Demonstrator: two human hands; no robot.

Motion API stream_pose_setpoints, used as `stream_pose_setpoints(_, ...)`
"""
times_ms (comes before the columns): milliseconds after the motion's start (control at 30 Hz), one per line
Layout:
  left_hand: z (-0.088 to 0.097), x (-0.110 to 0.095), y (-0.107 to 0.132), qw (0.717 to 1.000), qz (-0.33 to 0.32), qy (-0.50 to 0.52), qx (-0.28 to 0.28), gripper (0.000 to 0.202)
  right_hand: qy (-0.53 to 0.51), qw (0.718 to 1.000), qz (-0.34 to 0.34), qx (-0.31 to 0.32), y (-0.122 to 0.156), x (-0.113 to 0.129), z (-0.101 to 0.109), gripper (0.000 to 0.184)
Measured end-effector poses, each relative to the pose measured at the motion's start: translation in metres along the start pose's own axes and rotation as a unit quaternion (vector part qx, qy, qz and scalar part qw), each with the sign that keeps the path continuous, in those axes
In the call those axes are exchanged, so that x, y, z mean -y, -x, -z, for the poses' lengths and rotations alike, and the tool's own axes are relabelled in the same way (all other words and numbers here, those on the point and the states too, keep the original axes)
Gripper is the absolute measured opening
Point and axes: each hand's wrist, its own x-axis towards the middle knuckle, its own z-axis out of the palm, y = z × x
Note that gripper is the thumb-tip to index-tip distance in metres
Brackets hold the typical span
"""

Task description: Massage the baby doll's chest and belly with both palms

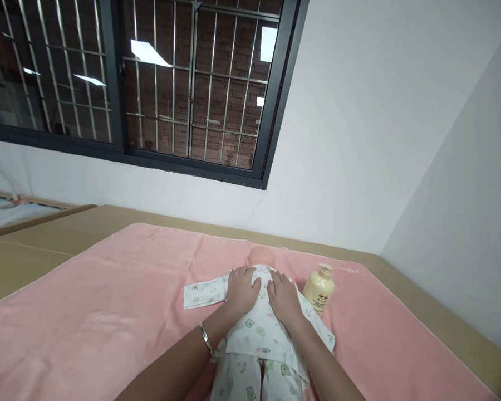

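A baby doll (261,256) lies on a pink blanket, its head toward the wall. It wears a white printed top (256,334) and matching trousers (237,379). Flat on the upper part of the top, at the doll's left-hand side in view, rests my left hand (242,287), its fingers stretched out. My right hand (284,295) lies the same way on the other side of the chest, fingers extended. One sleeve (204,292) spreads out to the left. A yellow pump bottle (319,288) stands close by my right hand, not touched by it.
The pink blanket (108,295) covers much of a wooden table top (45,250). Behind it rises a white wall (338,139) with a dark-framed, barred window (192,83). At the far left, a wooden-edged cot or tray (20,211) holds blue and white items.
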Motion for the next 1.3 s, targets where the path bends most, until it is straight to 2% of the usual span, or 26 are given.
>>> stream_pose_setpoints(100, 0.000, 0.001, -0.001, 1.000, -0.023, 0.014, 0.004, 0.030, -0.036, 0.999, 0.021, 0.013, -0.001, -0.005, 0.001, 0.049)
stream_pose_setpoints(267, 0.003, -0.005, 0.003, 1.000, -0.001, -0.002, -0.020, 0.025, -0.074, 0.996, 0.043, 0.005, 0.000, -0.001, 0.007, 0.046)
stream_pose_setpoints(467, 0.001, -0.004, 0.004, 0.999, 0.042, -0.007, -0.033, 0.022, -0.052, 0.997, -0.046, -0.041, 0.003, 0.007, 0.002, 0.043)
stream_pose_setpoints(533, -0.002, -0.002, 0.003, 0.999, 0.032, 0.005, -0.031, 0.024, -0.067, 0.997, -0.023, -0.033, 0.001, 0.001, -0.004, 0.047)
stream_pose_setpoints(667, -0.006, 0.004, -0.001, 0.998, -0.028, 0.044, -0.022, 0.030, -0.099, 0.994, 0.047, -0.003, -0.007, -0.019, -0.010, 0.051)
stream_pose_setpoints(767, -0.007, 0.007, -0.001, 0.995, -0.057, 0.075, -0.025, 0.027, -0.107, 0.989, 0.099, 0.012, -0.010, -0.026, -0.006, 0.051)
stream_pose_setpoints(833, -0.008, 0.007, 0.001, 0.994, -0.054, 0.085, -0.039, 0.024, -0.100, 0.988, 0.115, 0.014, -0.008, -0.022, -0.001, 0.050)
stream_pose_setpoints(900, -0.008, 0.006, 0.003, 0.994, -0.037, 0.081, -0.057, 0.020, -0.080, 0.993, 0.092, 0.005, -0.004, -0.013, 0.004, 0.048)
stream_pose_setpoints(1000, -0.010, 0.005, 0.004, 0.995, -0.013, 0.068, -0.074, 0.017, -0.026, 0.999, 0.012, -0.016, 0.002, 0.004, 0.008, 0.042)
stream_pose_setpoints(1100, -0.010, 0.007, 0.003, 0.995, -0.004, 0.064, -0.073, 0.019, -0.003, 0.999, -0.031, -0.018, 0.004, 0.009, 0.006, 0.042)
stream_pose_setpoints(1300, -0.007, 0.010, -0.002, 0.996, -0.067, 0.059, -0.020, 0.033, -0.076, 0.995, 0.067, 0.019, -0.007, -0.012, 0.000, 0.054)
